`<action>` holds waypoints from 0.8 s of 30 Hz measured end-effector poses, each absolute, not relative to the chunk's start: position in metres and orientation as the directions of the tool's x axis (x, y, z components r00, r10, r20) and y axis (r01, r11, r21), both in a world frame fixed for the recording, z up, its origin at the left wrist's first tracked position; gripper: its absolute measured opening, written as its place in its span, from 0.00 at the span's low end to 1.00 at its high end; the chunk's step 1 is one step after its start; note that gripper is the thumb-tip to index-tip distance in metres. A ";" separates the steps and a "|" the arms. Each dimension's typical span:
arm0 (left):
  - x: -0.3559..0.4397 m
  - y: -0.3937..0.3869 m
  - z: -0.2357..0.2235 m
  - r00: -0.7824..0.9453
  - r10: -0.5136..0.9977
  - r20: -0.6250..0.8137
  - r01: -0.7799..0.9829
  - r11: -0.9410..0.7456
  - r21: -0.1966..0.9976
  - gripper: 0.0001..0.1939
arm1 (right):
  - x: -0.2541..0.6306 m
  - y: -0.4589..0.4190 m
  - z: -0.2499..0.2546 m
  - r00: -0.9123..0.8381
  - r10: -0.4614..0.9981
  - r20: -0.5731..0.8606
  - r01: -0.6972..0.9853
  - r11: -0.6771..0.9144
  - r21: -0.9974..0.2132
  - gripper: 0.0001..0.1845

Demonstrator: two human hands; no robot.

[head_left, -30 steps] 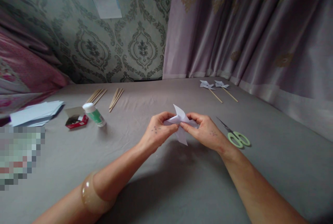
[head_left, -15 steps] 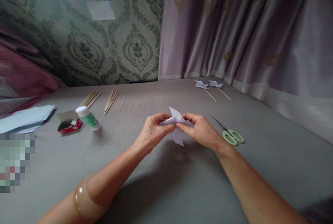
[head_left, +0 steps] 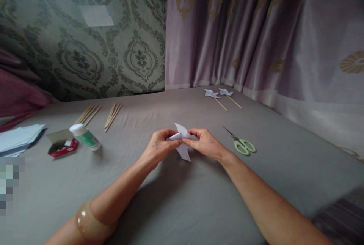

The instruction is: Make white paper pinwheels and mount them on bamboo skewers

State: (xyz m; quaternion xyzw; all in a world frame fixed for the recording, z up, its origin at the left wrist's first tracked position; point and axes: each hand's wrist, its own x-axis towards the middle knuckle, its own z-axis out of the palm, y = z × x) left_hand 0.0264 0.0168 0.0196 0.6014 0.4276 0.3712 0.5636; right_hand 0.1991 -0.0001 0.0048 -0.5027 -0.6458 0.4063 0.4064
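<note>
Pinching a folded white pinwheel [head_left: 184, 153] between thumbs and fingers, left hand [head_left: 159, 145] and right hand [head_left: 208, 144] hover over grey cloth [head_left: 142, 120]; two mounted pinwheels [head_left: 211, 93] look finished near the curtain [head_left: 182, 51], this one shows no stick, loose sticks [head_left: 113, 117] lie apart.

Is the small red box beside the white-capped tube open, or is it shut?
Open. The lid flap of the red box stands raised at its back, and small dark items show inside.

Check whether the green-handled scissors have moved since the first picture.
No: the scissors lie in the same place relative to the two pinwheels beyond them; only the camera's view has shifted.
</note>
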 end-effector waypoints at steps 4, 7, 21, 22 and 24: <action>0.025 0.020 0.012 0.375 0.926 -0.055 0.133 0.005 0.991 0.15 | 0.197 0.004 -0.005 -0.180 0.981 0.075 0.266 0.122 -0.956 0.13; 0.024 0.021 0.009 0.381 0.922 -0.066 0.136 0.014 0.991 0.16 | 0.196 0.005 -0.008 -0.178 0.983 0.050 0.258 0.096 -0.961 0.13; 0.021 0.026 -0.006 0.394 0.919 -0.022 0.096 -0.017 0.995 0.16 | 0.195 0.003 -0.008 -0.144 0.989 0.043 0.321 0.088 -0.943 0.12; 0.021 0.026 -0.006 0.389 0.921 -0.016 0.100 -0.025 0.995 0.16 | 0.194 0.003 -0.008 -0.139 0.989 0.047 0.327 0.090 -0.941 0.12; 0.021 0.027 -0.007 0.386 0.922 -0.006 0.114 -0.041 0.993 0.15 | 0.194 0.002 -0.008 -0.131 0.990 0.042 0.332 0.084 -0.940 0.12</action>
